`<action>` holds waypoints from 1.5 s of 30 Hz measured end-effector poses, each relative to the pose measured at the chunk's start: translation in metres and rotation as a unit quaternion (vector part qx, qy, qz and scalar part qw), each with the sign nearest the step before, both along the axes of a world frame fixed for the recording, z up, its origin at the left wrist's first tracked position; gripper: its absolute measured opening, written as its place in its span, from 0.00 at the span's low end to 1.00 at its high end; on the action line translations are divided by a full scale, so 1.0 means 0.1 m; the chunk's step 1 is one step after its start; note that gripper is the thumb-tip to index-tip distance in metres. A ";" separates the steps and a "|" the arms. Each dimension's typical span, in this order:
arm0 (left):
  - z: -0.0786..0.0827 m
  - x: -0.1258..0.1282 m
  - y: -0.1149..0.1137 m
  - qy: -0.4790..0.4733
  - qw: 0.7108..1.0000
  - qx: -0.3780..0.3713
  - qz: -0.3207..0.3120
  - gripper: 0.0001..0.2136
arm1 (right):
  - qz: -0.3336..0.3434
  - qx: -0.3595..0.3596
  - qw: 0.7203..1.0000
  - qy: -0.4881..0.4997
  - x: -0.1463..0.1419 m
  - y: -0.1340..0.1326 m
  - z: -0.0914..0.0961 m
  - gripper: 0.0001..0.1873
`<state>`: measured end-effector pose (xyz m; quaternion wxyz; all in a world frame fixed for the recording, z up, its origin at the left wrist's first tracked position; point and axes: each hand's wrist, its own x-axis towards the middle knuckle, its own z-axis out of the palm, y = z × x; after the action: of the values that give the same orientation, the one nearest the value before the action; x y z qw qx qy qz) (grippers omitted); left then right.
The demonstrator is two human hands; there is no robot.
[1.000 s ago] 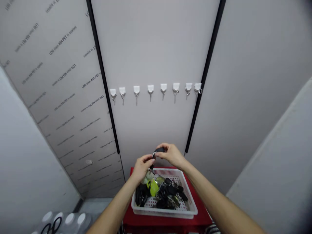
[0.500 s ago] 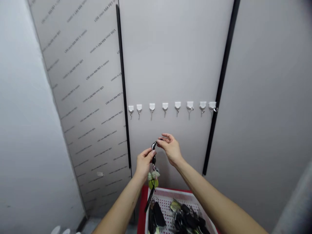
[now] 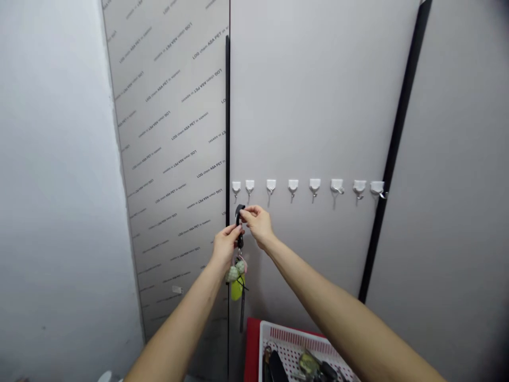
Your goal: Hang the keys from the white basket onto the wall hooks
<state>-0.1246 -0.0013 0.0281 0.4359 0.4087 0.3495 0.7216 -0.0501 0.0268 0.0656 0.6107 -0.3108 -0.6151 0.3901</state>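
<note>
Between both hands hangs a keychain (image 3: 240,240) with a black strap (image 3: 239,208), just below the leftmost white wall hook (image 3: 236,187). My left hand (image 3: 225,245) pinches its middle between thumb and fingers. Higher up, my right hand (image 3: 258,225) pinches the strap's top end, which curves over like a loop. Pale green charms (image 3: 234,272), a pinkish ring, a yellow-green tag (image 3: 237,288) and a thin dark strip (image 3: 242,313) dangle underneath. Whether the strap touches a hook I cannot tell; a small gap seems to show.
Several white hooks run in a row rightward along the grey panel, up to the last hook (image 3: 377,187) by a black strip (image 3: 395,154). Below stands a white perforated basket (image 3: 292,334) on a red surface (image 3: 252,345), holding dark key fobs and keys. Printed film covers the left panel.
Both hands have carried the keychain up and left, from above the basket to just under the leftmost hooks. The view has shifted, so the hooks and basket appear farther right and lower.
</note>
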 end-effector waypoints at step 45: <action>0.13 -0.18 0.55 0.054 0.999 -0.006 -0.001 0.12 | -0.255 0.103 0.897 -0.345 -0.20 0.30 0.15 0.14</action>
<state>-0.1430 0.0537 0.0407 0.4197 0.4446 0.3765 0.6960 -0.0701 0.0563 0.0802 0.4671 -0.5072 -0.7239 0.0240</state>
